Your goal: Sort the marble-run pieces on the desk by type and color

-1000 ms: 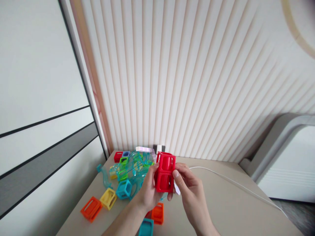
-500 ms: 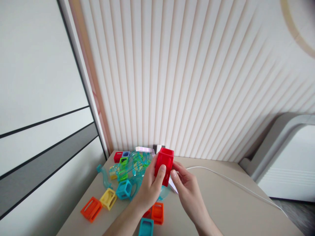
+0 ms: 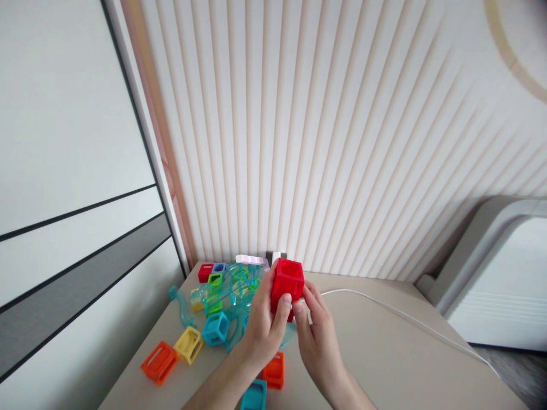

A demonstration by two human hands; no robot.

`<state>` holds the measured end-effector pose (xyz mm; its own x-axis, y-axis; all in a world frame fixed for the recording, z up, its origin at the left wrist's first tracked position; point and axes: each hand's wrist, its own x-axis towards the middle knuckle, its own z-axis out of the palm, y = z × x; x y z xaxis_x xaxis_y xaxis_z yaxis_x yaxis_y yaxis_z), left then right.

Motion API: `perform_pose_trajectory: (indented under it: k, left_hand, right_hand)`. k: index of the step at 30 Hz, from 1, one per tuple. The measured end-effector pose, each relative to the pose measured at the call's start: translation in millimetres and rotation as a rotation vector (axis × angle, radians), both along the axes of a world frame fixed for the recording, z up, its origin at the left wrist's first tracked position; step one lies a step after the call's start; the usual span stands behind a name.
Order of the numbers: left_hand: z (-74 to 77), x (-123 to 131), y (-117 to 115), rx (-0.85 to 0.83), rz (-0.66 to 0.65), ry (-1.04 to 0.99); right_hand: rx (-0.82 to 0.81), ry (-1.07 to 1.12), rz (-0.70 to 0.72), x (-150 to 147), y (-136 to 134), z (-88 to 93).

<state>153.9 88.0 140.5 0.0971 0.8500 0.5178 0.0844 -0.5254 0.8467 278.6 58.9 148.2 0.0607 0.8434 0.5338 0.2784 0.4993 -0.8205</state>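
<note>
My left hand (image 3: 265, 319) is closed round a red block (image 3: 288, 279) with hollowed faces, held above the table with its top opening showing. The left thumb presses on the near face. At the block's lower right side, the thumb and fingers of my right hand (image 3: 316, 324) close on it. Some red shows below, between the hands; whether it is a second piece I cannot tell. Under the hands lie an orange block (image 3: 274, 370) and a blue block (image 3: 253, 394), partly covered by my left forearm.
Clear teal plastic parts (image 3: 235, 290) lie piled at the back left among green blocks. Nearby are a blue block (image 3: 215, 328), a yellow block (image 3: 188, 345), an orange block (image 3: 159, 363) and a curved teal tube (image 3: 183, 307). A white cable (image 3: 393, 310) crosses the table (image 3: 401, 359) beside the ribbed wall.
The red block has tipped, so its top opening faces me more. My right hand has moved slightly left and its fingers now sit closer against the block.
</note>
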Motion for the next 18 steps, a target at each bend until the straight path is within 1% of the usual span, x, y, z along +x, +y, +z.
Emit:
perform_pose_trajectory:
  k: [2, 7, 10, 13, 15, 16, 17, 18]
  left_hand:
    - [-1.8, 1.0, -0.3, 0.016, 0.018, 0.002]
    - [-1.2, 1.2, -4.0, 0.004, 0.027, -0.03]
    - [4.1, -4.1, -8.8, 0.027, -0.019, -0.02]
    - [10.4, -20.0, -7.1, 0.11, -0.11, 0.075]
    - [13.2, -38.9, 5.0, 0.171, -0.151, 0.168]
    - [13.8, -50.8, 15.6, 0.176, -0.136, 0.203]
    - [13.6, -64.3, 29.3, 0.173, -0.078, 0.254]
    - [12.5, -79.0, 45.7, 0.146, 0.015, 0.365]
  right_hand:
    - [0.016, -0.05, -0.027, 1.4, 0.2, 0.0]
    - [0.005, 0.001, 0.055, 3.8, -4.1, 9.2]
    - [0.015, 0.005, 0.041, 2.9, -6.5, 10.4]
    - [0.052, -0.011, 0.015, 2.9, -7.2, 7.8]
    - [0.084, -0.002, -0.001, 4.5, -7.5, 6.8]
    - [0.094, 0.005, -0.008, 5.7, -7.8, 7.0]
    - [0.096, 0.012, -0.013, 6.9, -8.2, 7.5]
    - [0.09, 0.016, -0.013, 8.0, -8.8, 8.3]
